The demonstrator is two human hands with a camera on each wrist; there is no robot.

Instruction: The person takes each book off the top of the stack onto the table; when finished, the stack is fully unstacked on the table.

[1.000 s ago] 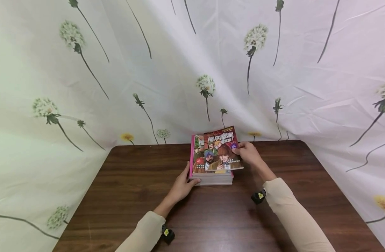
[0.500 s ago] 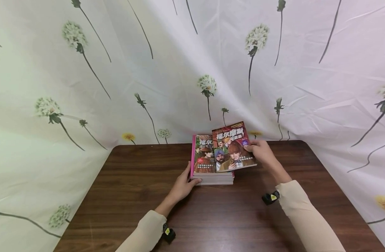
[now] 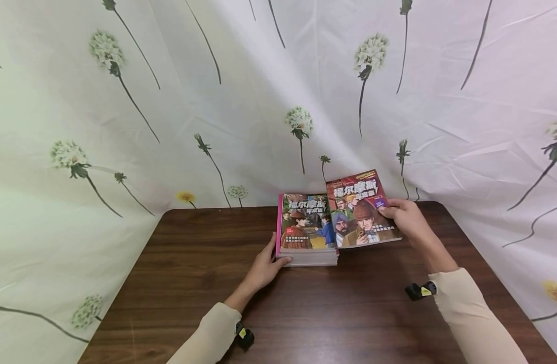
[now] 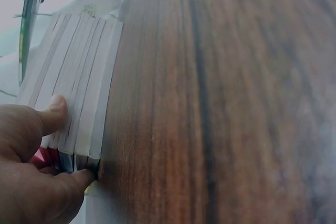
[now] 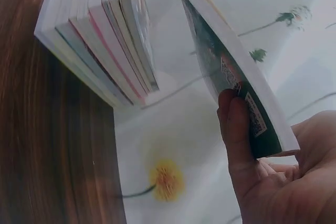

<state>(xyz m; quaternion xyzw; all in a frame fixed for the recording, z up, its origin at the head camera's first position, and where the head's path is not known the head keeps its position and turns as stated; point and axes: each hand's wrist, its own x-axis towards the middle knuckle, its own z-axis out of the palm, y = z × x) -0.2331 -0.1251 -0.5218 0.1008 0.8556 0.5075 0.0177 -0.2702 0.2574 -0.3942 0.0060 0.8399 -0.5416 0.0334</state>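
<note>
My right hand (image 3: pixel 410 222) grips a red-covered paperback book (image 3: pixel 362 215) by its right edge, thumb on the front cover. The book is tilted, raised above the table and just right of a stack of books (image 3: pixel 305 227). Seen in the right wrist view, the fingers (image 5: pixel 236 129) press its dark green back cover. My left hand (image 3: pixel 262 270) holds the stack's near left corner. In the left wrist view its thumb (image 4: pixel 55 114) lies on the page edges while the other fingers bend round the spines. The stack's top cover, with illustrated figures, is fully visible.
The dark wooden table (image 3: pixel 205 247) has its far edge against a white cloth backdrop (image 3: pixel 242 126) printed with dandelions. Black devices, such as the one at the right wrist (image 3: pixel 419 290), are strapped to both wrists.
My right hand has moved right and slightly up with the red book, lifting it off the stack and uncovering the book beneath. My left hand has stayed at the stack.
</note>
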